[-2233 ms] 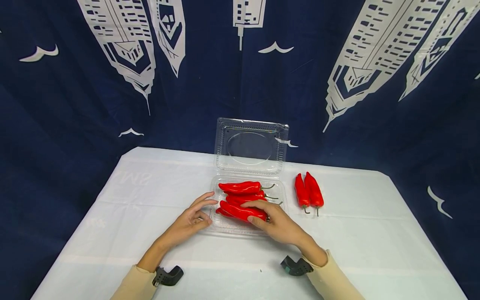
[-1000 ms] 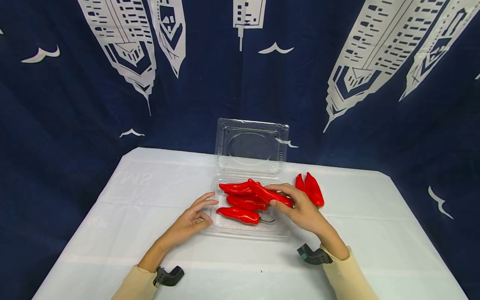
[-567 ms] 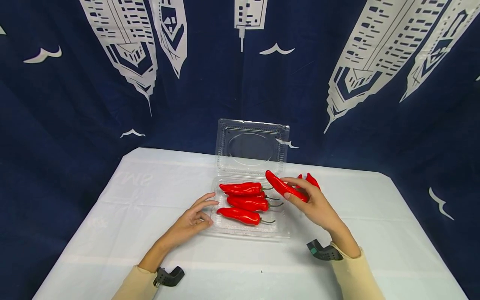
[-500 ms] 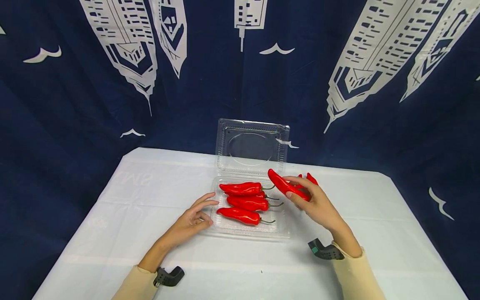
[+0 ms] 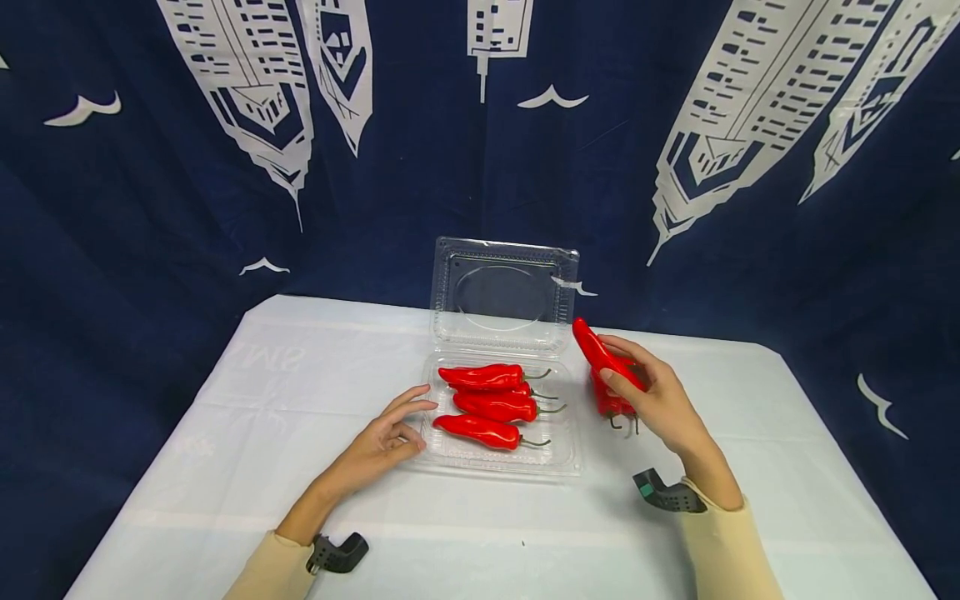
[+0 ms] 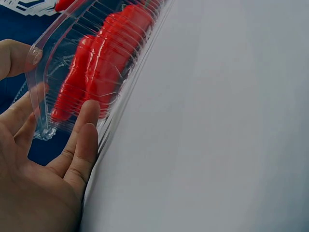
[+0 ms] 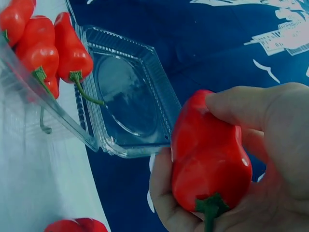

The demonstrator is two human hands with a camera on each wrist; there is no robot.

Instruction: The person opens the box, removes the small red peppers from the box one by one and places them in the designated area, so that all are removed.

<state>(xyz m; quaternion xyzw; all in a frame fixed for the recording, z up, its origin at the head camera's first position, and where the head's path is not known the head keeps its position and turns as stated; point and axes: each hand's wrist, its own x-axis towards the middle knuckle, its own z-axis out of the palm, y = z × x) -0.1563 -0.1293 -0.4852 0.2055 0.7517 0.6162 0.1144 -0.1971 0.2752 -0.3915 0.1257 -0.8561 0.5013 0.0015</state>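
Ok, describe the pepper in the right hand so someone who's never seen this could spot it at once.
On the white table, find the clear plastic container with its lid standing open. Beside it, the right hand grips a red pepper. It's the only one held; every other pepper in view lies in the container or on the table.

From where I stand I count seven glossy red, tapering peppers [image 5: 476, 432]: four in the clear, ribbed plastic box [image 5: 495, 462], two on the white-covered desk [image 5: 300, 467], one in the right grip [image 5: 660, 400]. I see one box, one hinged lid [image 5: 498, 296], two bare grips counting the left grip [image 5: 375, 442], two curved black wrist devices [image 5: 340, 553], two beige sleeves [image 5: 273, 571].
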